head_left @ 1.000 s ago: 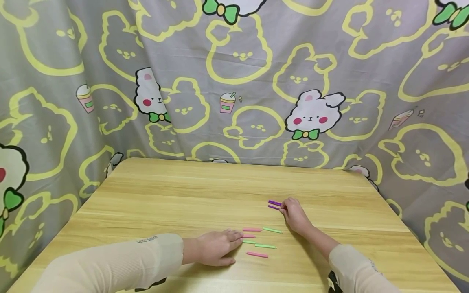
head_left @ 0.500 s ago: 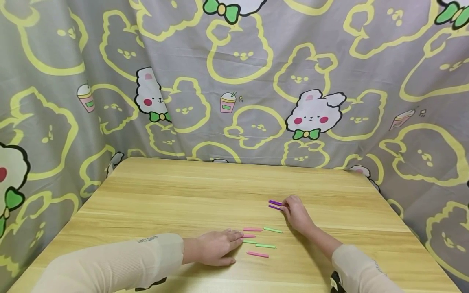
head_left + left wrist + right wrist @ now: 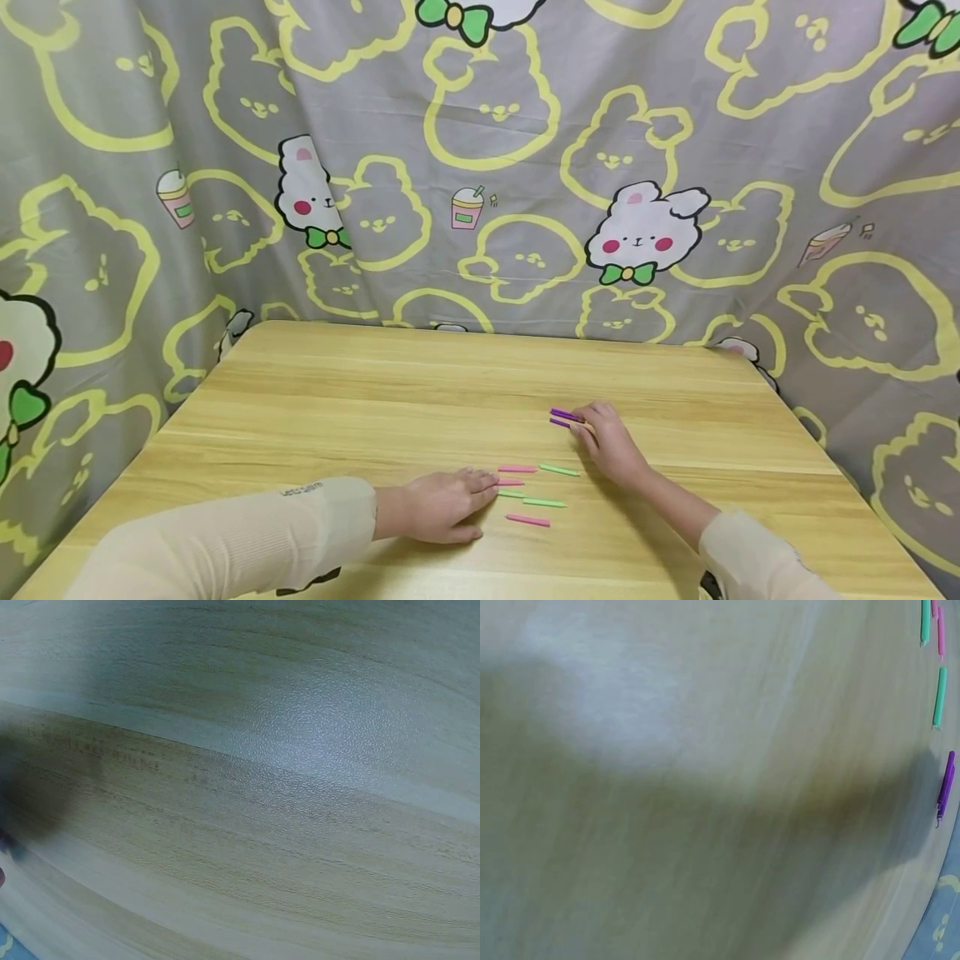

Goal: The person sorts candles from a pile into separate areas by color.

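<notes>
My left hand (image 3: 446, 505) lies palm down with its fingers extended, the fingertips at the left ends of a pink stick (image 3: 512, 483) and a green stick (image 3: 512, 493). Farther back, my right hand (image 3: 613, 443) is at the right ends of purple sticks (image 3: 564, 412), its thumb and fingers slightly parted around those ends. In the right wrist view, purple sticks (image 3: 946, 787) lie at the right edge without a finger visible on them. Neither wrist view shows its hand clearly.
Between the hands lie another pink stick (image 3: 517, 469), a green one (image 3: 558, 470), a green one nearer (image 3: 545, 502) and a pink one (image 3: 528, 521). A patterned curtain (image 3: 510, 125) hangs behind the wooden table (image 3: 375, 375).
My right thumb and fingers have parted a little at the purple sticks, and the right forearm has shifted slightly right. The left hand has stayed in place.
</notes>
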Demonstrator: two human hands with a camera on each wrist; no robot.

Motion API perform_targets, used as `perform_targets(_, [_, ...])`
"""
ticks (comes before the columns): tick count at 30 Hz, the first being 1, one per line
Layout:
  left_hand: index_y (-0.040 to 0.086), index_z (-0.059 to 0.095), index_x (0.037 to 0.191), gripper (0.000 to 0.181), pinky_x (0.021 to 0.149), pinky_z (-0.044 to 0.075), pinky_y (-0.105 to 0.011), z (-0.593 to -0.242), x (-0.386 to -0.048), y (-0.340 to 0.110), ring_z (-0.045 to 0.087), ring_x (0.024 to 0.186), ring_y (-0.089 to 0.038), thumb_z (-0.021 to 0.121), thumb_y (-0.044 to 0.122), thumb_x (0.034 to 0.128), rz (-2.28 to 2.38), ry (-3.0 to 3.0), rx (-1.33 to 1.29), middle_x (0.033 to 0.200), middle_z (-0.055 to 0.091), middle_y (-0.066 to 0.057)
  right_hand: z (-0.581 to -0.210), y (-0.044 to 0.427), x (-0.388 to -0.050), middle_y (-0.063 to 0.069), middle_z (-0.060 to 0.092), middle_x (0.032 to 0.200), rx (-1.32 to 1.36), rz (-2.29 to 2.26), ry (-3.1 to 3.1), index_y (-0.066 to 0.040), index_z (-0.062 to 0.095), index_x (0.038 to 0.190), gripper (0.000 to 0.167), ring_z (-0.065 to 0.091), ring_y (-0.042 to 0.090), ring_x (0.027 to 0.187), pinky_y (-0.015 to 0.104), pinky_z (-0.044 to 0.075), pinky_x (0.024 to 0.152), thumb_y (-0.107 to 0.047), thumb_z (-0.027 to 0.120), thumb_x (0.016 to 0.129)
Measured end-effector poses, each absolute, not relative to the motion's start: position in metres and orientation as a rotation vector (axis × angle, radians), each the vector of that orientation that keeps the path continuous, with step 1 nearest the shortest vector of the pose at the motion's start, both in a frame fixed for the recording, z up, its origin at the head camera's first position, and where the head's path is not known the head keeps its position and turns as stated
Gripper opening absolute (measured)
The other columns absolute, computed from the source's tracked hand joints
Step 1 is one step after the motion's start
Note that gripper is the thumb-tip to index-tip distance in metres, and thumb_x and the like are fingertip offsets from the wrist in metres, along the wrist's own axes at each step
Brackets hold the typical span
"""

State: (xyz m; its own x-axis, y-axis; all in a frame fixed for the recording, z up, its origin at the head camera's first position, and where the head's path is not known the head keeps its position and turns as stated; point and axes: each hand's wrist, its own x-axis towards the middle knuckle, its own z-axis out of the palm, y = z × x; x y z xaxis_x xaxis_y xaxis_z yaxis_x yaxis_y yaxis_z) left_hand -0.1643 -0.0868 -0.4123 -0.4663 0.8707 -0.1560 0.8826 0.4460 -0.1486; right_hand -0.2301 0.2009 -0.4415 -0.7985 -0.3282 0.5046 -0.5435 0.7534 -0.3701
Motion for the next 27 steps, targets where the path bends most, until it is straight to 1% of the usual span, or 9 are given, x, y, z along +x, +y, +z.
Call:
perform_targets(6, [0.005,0.045,0.136,0.055,0.109,0.035,-0.028,-0.412,-0.164,-0.087,0.042,0.132,-0.019,0.043,0.042,0.0960,-0.315,2.625,1.598,0.143,0.042,-0.010,-0.440,0.201,-0.221,0.015,0.065,0.098,0.683,0.715,-2.568,0.005,0.065,0.104,0.023,0.056,0.027,0.095,0.043,0.050,0.080,-0.001,0.065,0.082])
perform_targets(11, [0.005,0.044,0.137,0.055,0.109,0.035,-0.028,-0.411,-0.163,-0.087,0.040,0.133,-0.019,0.043,0.042,0.0961,-0.303,2.619,1.577,0.144,0.041,-0.010,-0.440,0.200,-0.212,0.017,0.067,0.104,0.779,0.677,-2.556,0.005,0.064,0.110,0.029,0.060,0.031,0.097,0.045,0.050,0.085,-0.002,0.065,0.082])
perform_targets(14, [0.005,0.043,0.137,0.055,0.109,0.034,-0.028,-0.411,-0.163,-0.086,0.040,0.133,-0.019,0.043,0.042,0.0961,-0.295,2.616,1.567,0.144,0.041,-0.010,-0.441,0.199,-0.205,0.019,0.066,0.108,0.830,0.689,-2.566,0.006,0.063,0.112,0.030,0.061,0.033,0.101,0.046,0.049,0.089,-0.002,0.065,0.083])
perform_targets(18, [0.005,0.043,0.137,0.055,0.109,0.034,-0.028,-0.412,-0.164,-0.086,0.040,0.133,-0.019,0.043,0.042,0.0960,-0.293,2.617,1.570,0.144,0.041,-0.010,-0.442,0.198,-0.196,0.018,0.065,0.113,0.855,0.704,-2.603,0.005,0.062,0.113,0.031,0.060,0.033,0.106,0.045,0.049,0.091,-0.005,0.064,0.084])
perform_targets(24, [0.005,0.044,0.137,0.055,0.109,0.035,-0.028,-0.413,-0.164,-0.087,0.040,0.133,-0.018,0.043,0.042,0.0962,-0.296,2.622,1.581,0.144,0.041,-0.010,-0.444,0.198,-0.188,0.020,0.063,0.116,0.901,0.685,-2.604,0.006,0.061,0.115,0.035,0.060,0.033,0.107,0.044,0.049,0.091,-0.007,0.066,0.083])
perform_targets(27, [0.005,0.044,0.137,0.055,0.109,0.035,-0.029,-0.413,-0.164,-0.087,0.040,0.133,-0.018,0.043,0.042,0.0962,-0.289,2.621,1.579,0.144,0.041,-0.010,-0.445,0.200,-0.185,0.019,0.062,0.119,0.902,0.688,-2.635,0.005,0.060,0.117,0.037,0.059,0.033,0.109,0.045,0.048,0.092,-0.010,0.065,0.084])
